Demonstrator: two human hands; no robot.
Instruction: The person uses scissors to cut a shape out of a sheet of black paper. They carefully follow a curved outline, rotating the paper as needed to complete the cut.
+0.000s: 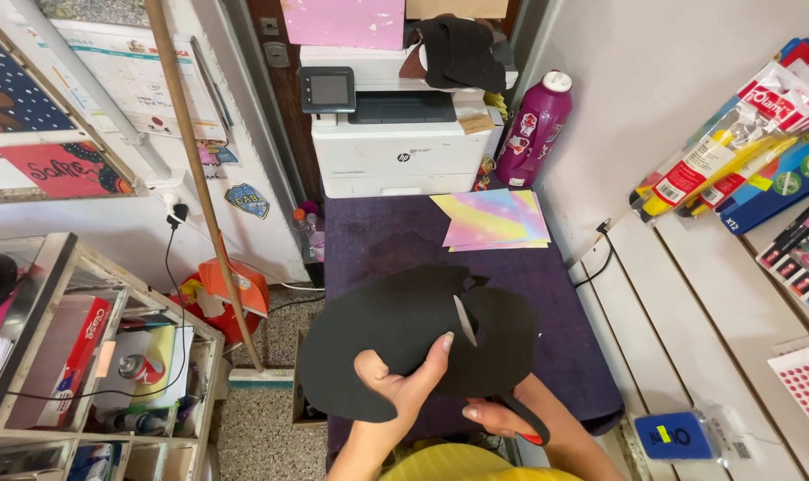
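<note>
My left hand grips a large black foam sheet from below, with the thumb pressed on its top face. The sheet is cut to a rounded shape with a slit near the middle. My right hand sits under the sheet's right side and holds scissors with a red and black handle; the blades are hidden beneath the foam. Both hands hover over the near end of a purple-covered table.
A white printer stands at the table's far end, with a magenta bottle beside it. Pastel rainbow sheets lie on the cloth. A broom handle leans at left beside a glass shelf unit. White shelves with stationery packs run along the right.
</note>
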